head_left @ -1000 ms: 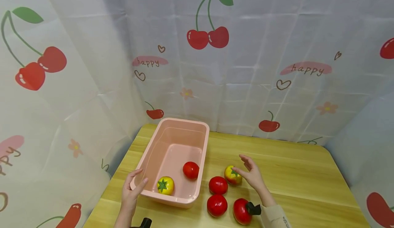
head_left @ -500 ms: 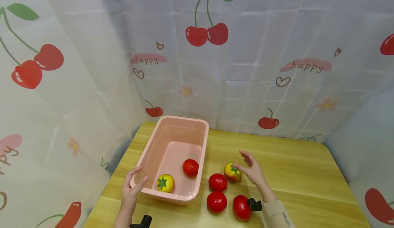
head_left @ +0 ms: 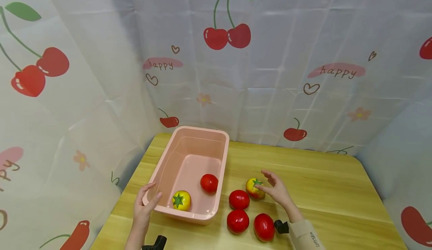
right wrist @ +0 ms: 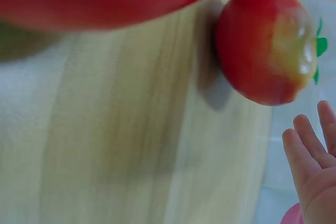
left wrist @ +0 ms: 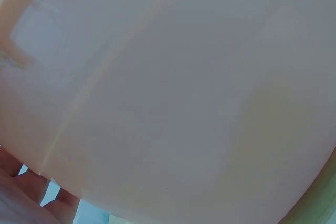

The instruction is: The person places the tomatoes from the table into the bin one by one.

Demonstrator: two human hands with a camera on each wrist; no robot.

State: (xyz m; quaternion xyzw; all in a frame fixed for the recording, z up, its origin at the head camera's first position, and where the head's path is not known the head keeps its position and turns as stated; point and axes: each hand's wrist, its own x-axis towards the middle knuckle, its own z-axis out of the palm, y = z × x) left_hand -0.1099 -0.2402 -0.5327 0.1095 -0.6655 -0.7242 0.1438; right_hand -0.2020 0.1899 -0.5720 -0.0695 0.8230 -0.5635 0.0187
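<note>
Though six fruits (head_left: 252, 192), one bin (head_left: 194, 167).

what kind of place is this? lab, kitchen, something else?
Probably a staged recording booth, not a working kitchen: cherry-print sheets wall in a wood-look table, which holds a pink bin and glossy tomato-like pieces.
</note>
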